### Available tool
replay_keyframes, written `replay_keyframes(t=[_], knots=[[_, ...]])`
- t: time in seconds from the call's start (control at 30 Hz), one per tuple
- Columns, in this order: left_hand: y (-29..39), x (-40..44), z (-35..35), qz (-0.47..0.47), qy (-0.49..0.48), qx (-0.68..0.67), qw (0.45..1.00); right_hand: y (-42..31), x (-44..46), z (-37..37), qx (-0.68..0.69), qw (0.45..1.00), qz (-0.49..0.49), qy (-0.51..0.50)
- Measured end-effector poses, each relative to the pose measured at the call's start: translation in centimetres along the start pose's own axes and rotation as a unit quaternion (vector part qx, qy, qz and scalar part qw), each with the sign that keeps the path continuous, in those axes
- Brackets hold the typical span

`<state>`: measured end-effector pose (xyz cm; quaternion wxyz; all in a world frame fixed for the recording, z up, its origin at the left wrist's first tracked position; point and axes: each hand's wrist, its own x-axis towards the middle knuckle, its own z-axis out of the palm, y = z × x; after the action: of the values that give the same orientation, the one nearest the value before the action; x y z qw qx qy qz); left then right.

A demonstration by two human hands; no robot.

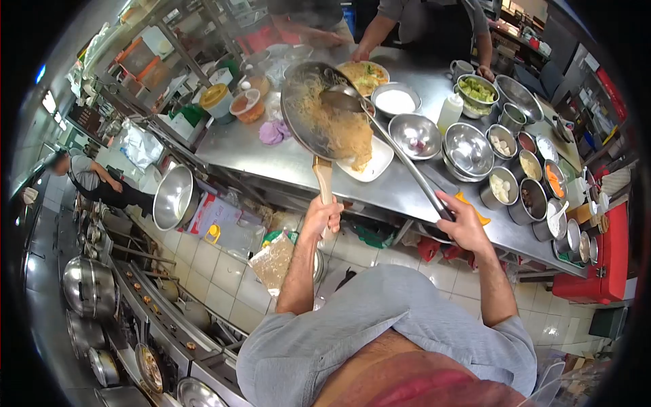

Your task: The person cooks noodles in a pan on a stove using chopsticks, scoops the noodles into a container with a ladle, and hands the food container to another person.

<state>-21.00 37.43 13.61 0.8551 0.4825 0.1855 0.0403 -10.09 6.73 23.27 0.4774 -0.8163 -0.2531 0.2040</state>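
My left hand (321,217) is closed round the pale handle of a dark wok (296,112), which is tilted over the steel table. Noodles (347,136) slide over its edge onto a white rectangular plate (381,163). In my right hand (466,222) is the long handle of a ladle (409,165). Its bowl lies inside the wok, against the noodles. A yellow-orange item (480,209) shows just behind my right hand; what it is I cannot make out.
Across the steel table (237,154) stand a plated dish (367,76), a bowl of white contents (396,100), steel bowls (468,150), a squeeze bottle (449,112) and several ingredient tins (500,188). Two people work opposite. Stove (163,324) behind left; another person (91,178) far left.
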Motion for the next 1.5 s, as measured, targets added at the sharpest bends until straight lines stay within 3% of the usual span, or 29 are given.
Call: replay_keyframes(t=[0.2,0.27,0.37,0.43,0.47,0.53,0.67,0.77,0.87,0.93,1.07,1.1,1.2,1.33,1.4,1.5], knots=[[-0.3,-0.5,0.5,-0.007,0.004,0.017,1.000,-0.3,4.4,2.9,0.109,0.994,-0.016,-0.005],[-0.3,-0.5,0.4,-0.013,-0.005,0.017,1.000,0.3,2.3,2.6,0.032,0.997,-0.069,0.001],[-0.1,-0.3,0.4,-0.018,-0.001,0.000,1.000,0.8,-0.9,1.1,-0.034,0.998,-0.051,-0.033],[0.0,-0.1,0.2,-0.027,-0.001,-0.011,1.000,0.4,-2.5,-0.1,-0.055,0.994,-0.091,-0.030],[0.1,-0.1,0.2,-0.021,-0.002,-0.004,1.000,-0.3,-2.7,-1.2,-0.081,0.995,-0.052,-0.037],[-0.3,0.0,0.1,-0.003,-0.002,0.012,1.000,0.2,-1.2,-2.3,-0.133,0.981,-0.143,-0.012],[-0.8,0.1,0.1,-0.011,-0.002,0.014,1.000,-0.1,3.1,-0.5,-0.089,0.986,-0.138,0.036],[-0.3,-0.3,0.5,-0.021,-0.007,0.013,1.000,-1.0,1.7,0.1,-0.105,0.992,-0.072,0.003],[-0.4,0.0,0.2,-0.021,-0.005,0.010,1.000,1.3,-1.8,0.4,-0.120,0.981,-0.150,0.022],[-0.6,-0.1,0.1,-0.023,-0.005,0.011,1.000,-0.5,-3.3,-1.1,-0.121,0.989,-0.087,-0.007],[-0.5,-0.4,0.0,-0.023,-0.004,0.011,1.000,0.3,-1.2,-1.9,-0.172,0.976,-0.131,0.032],[-0.4,-0.5,0.0,-0.020,0.002,0.020,1.000,-0.6,-0.3,-1.7,-0.167,0.983,-0.079,0.026],[-0.5,-0.7,-0.3,-0.010,-0.012,0.044,0.999,-1.0,1.9,-0.5,-0.110,0.992,-0.054,0.027],[-0.5,-0.7,-0.4,-0.007,-0.006,0.031,0.999,1.5,-1.0,0.2,-0.144,0.979,-0.136,0.040],[-0.7,-0.7,-0.6,-0.011,0.000,0.039,0.999,1.2,-3.3,0.0,-0.101,0.994,-0.051,0.001],[-0.4,-0.9,-0.4,-0.006,0.014,0.042,0.999,0.4,-4.1,-1.5,-0.144,0.989,-0.037,-0.023]])
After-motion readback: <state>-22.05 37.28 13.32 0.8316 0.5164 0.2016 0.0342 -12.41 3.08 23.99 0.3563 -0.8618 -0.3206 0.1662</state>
